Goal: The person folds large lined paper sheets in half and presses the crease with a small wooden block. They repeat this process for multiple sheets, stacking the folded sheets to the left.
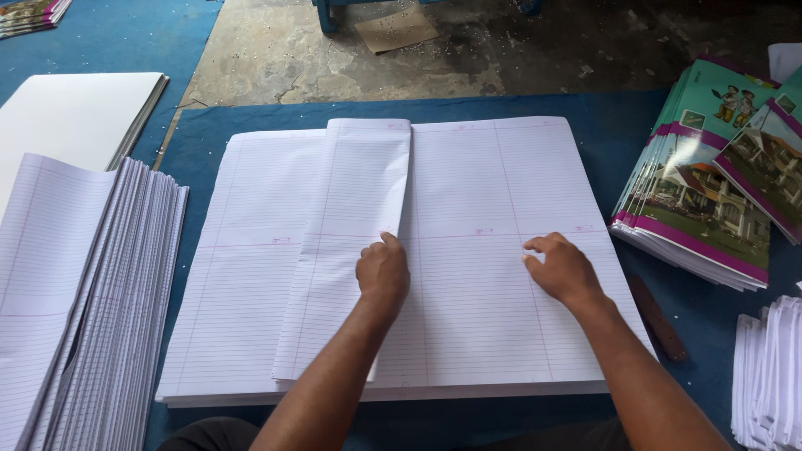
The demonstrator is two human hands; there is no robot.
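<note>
I see my left hand point(383, 271) pressing flat on a folded ruled sheet point(351, 242), thumb at its fold edge. My right hand point(561, 269) rests, fingers loosely curled, holding nothing, on the stack of ruled sheets point(484, 334) (centre of the blue counter point(702, 334)). Coloured notebook covers point(710, 184) lie to the right.

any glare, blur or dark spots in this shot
Head view: soft, even light, no glare on the ruled sheets; both hands sharp, the left hand casting only a faint shadow; the concrete floor at the top is dimmer; the book covers at the right edge look slightly stretched.
</note>
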